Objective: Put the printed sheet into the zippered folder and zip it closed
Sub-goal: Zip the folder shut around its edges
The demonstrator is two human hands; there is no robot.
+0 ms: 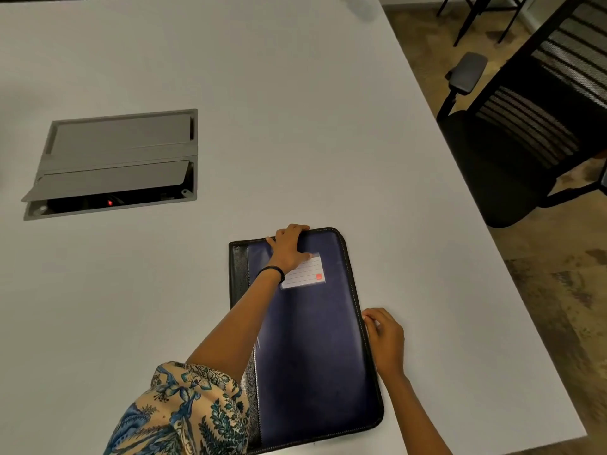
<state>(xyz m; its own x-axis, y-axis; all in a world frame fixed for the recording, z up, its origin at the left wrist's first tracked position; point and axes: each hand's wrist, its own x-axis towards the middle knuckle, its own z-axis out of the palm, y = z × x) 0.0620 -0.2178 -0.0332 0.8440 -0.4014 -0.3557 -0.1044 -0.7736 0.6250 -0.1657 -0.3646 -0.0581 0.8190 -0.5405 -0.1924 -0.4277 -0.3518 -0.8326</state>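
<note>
Navy zippered folder (312, 356), lined label card (307, 274), orange square, writing unreadable

This is looking like an office or meeting room. A big white table (295, 93) is filling most of the view, with a grey power box (115, 149) sitting flush in its top, one lid standing ajar and a red light (110, 202) glowing inside. A black mesh-backed chair (512, 165) with an armrest (468, 72) is standing beside the table on a wood-pattern floor (558, 290). A folder (312, 356) is lying on the table.
</note>
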